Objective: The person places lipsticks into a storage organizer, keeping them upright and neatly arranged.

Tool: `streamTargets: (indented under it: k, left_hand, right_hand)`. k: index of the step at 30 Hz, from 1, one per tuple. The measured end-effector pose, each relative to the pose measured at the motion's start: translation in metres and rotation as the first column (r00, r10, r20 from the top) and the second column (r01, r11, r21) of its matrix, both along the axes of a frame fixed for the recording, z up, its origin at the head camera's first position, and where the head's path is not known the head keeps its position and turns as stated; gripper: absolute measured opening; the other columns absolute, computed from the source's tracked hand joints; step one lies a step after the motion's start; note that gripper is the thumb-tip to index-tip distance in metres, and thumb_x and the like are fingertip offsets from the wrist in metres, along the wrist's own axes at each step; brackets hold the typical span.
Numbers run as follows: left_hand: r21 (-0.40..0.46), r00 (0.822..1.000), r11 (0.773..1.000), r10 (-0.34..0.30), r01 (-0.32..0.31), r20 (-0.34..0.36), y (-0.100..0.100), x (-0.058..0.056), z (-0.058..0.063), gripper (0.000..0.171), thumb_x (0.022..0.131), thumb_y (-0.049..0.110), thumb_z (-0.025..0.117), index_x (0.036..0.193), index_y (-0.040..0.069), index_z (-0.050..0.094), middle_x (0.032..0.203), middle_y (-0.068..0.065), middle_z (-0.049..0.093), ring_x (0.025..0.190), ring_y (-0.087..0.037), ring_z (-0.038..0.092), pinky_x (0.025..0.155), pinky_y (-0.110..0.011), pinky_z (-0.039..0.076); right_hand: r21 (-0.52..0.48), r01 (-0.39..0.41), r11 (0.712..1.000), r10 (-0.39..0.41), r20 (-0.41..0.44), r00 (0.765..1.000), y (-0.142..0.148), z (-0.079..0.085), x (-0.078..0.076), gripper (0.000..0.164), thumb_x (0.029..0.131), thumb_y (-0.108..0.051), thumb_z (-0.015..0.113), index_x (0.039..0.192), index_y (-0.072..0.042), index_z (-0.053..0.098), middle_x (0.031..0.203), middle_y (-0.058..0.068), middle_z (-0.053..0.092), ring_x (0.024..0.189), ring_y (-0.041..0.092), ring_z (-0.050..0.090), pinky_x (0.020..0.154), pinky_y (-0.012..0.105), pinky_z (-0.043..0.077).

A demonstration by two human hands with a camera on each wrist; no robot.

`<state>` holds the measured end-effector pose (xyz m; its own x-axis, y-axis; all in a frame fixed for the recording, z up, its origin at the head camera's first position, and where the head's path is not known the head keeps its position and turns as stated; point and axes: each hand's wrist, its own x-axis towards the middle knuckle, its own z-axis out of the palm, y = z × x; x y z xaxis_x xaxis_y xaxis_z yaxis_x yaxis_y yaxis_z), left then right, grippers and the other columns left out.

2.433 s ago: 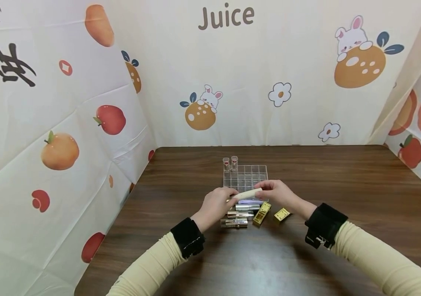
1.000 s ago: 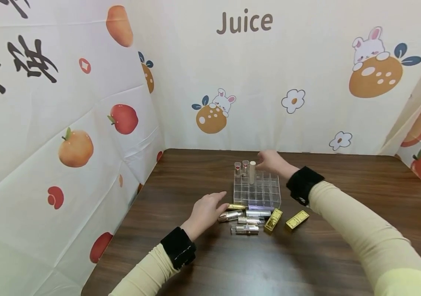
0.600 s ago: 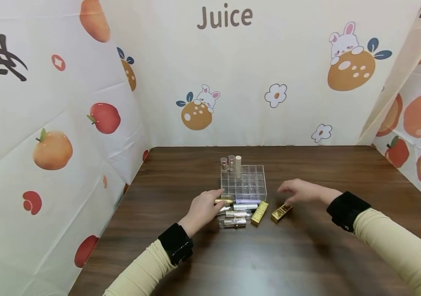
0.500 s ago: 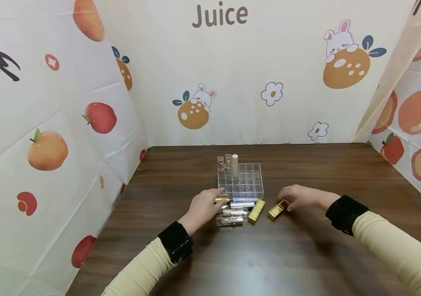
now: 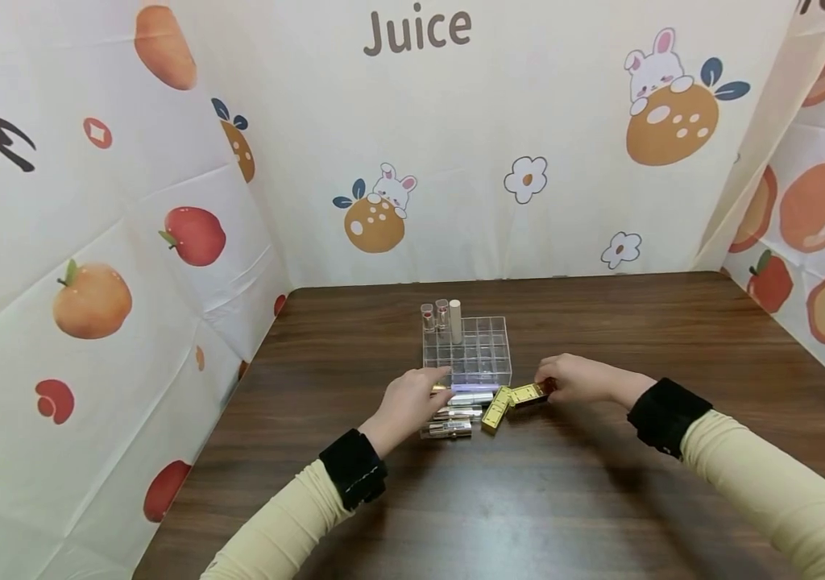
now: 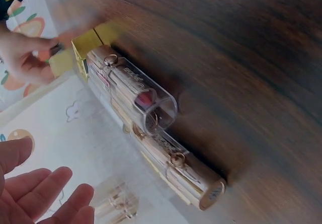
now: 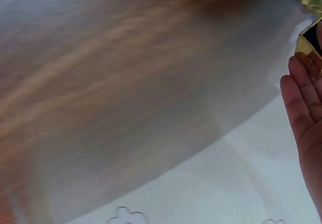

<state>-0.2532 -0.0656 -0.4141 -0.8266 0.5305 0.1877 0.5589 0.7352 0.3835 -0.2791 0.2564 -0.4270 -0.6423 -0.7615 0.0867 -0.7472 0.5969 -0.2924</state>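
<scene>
My right hand (image 5: 586, 379) pinches one end of a gold bar-shaped lipstick (image 5: 527, 395) in the head view; the right wrist view shows part of it in the fingers at the edge. The lipstick's other end meets a second gold bar-shaped lipstick (image 5: 495, 409) on the table. My left hand (image 5: 407, 405) hovers by the left end of the lipstick pile, fingers loose and holding nothing, as the left wrist view shows. In the pile lie a purple tube (image 5: 475, 388), a silver tube (image 5: 472, 399) and clear-capped lipsticks (image 6: 136, 90).
Behind the pile stands a clear divided lipstick organizer (image 5: 507, 354). Its back row holds two clear-capped lipsticks (image 5: 442, 314) and an upright cream tube (image 5: 455, 322). A brown wooden table (image 5: 528, 499) spreads around, with a printed cloth (image 5: 470, 201) behind.
The cream tube went from both hands into the organizer. My right hand then came back, took the right-hand gold lipstick and shifted it left against the other. My left hand stays beside the pile.
</scene>
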Motion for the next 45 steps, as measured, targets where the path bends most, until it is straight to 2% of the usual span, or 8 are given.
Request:
streamTargets:
  k: [13,21,26,29,33,36,40,45]
  left_hand:
    - [-0.061,0.996,0.995,-0.082,0.084,0.019,0.017,0.004,-0.002,0.046,0.099,0.028,0.078,0.138,0.004,0.072,0.135,-0.014,0.076,0.126,-0.031,0.073,0.101,-0.045,0.061]
    - [-0.001,0.998,0.999,-0.053,0.053,0.013,0.014,0.004,-0.005,0.029,0.096,0.019,0.082,0.122,0.006,0.080,0.117,-0.011,0.082,0.101,-0.026,0.078,0.075,-0.035,0.060]
    - [0.037,0.999,0.998,-0.040,0.041,-0.034,0.009,0.004,-0.007,0.022,0.094,0.015,0.082,0.115,0.006,0.082,0.101,-0.010,0.083,0.079,-0.022,0.072,0.062,-0.029,0.050]
    - [0.044,0.999,0.998,-0.031,0.033,-0.045,0.007,0.004,-0.007,0.023,0.094,0.015,0.081,0.115,0.006,0.082,0.099,-0.010,0.082,0.076,-0.020,0.070,0.061,-0.028,0.048]
    - [0.051,0.999,0.998,-0.021,0.023,-0.048,0.006,0.004,-0.006,0.024,0.093,0.014,0.081,0.116,0.005,0.081,0.098,-0.011,0.083,0.073,-0.018,0.067,0.059,-0.026,0.045]
    - [0.060,0.999,0.998,-0.020,0.022,-0.049,0.006,0.004,-0.006,0.023,0.093,0.013,0.081,0.115,0.004,0.081,0.094,-0.011,0.082,0.068,-0.015,0.060,0.056,-0.024,0.040]
    - [0.053,0.998,0.998,-0.016,0.019,-0.054,0.006,0.003,-0.007,0.023,0.093,0.013,0.082,0.114,0.004,0.081,0.096,-0.011,0.082,0.070,-0.014,0.060,0.058,-0.024,0.041]
    - [0.038,0.998,0.999,-0.014,0.016,-0.063,0.006,0.004,-0.007,0.023,0.093,0.014,0.083,0.114,0.005,0.082,0.104,-0.011,0.083,0.082,-0.023,0.072,0.064,-0.030,0.051]
  right_hand:
    - [-0.091,-0.071,0.993,0.069,-0.017,0.997,-0.056,0.020,0.003,0.014,0.084,0.007,0.076,0.094,-0.001,0.071,0.085,-0.001,0.060,0.077,0.003,0.052,0.067,0.025,0.050]
    - [-0.140,-0.105,0.985,0.102,-0.030,0.994,-0.071,0.019,0.003,0.013,0.086,0.007,0.077,0.095,0.000,0.071,0.086,0.001,0.063,0.078,0.004,0.055,0.069,0.026,0.052]
    - [-0.223,0.045,0.974,-0.017,0.127,0.992,-0.072,0.014,0.005,0.015,0.093,0.000,0.077,0.106,0.006,0.073,0.094,0.012,0.069,0.085,0.010,0.061,0.075,0.028,0.053]
    - [-0.307,0.280,0.910,-0.138,0.413,0.900,-0.071,0.012,0.007,0.032,0.103,-0.010,0.069,0.124,0.015,0.068,0.113,0.024,0.073,0.095,0.012,0.068,0.083,0.029,0.058]
    - [-0.357,0.546,0.758,-0.125,0.742,0.659,-0.069,0.006,0.010,0.045,0.111,-0.014,0.055,0.139,0.022,0.055,0.112,0.017,0.075,0.094,0.007,0.072,0.088,0.028,0.061]
    - [-0.371,0.614,0.697,-0.026,0.842,0.538,-0.070,0.001,0.010,0.044,0.112,-0.012,0.052,0.139,0.023,0.052,0.102,0.002,0.074,0.088,0.004,0.073,0.087,0.025,0.062]
    - [-0.387,0.623,0.680,0.047,0.871,0.490,-0.074,-0.005,0.009,0.042,0.112,-0.010,0.051,0.138,0.022,0.052,0.100,-0.004,0.073,0.088,0.004,0.074,0.085,0.023,0.062]
    - [-0.383,0.638,0.668,0.052,0.879,0.473,-0.076,-0.007,0.009,0.039,0.112,-0.009,0.051,0.137,0.021,0.053,0.098,-0.003,0.073,0.087,0.004,0.074,0.084,0.022,0.062]
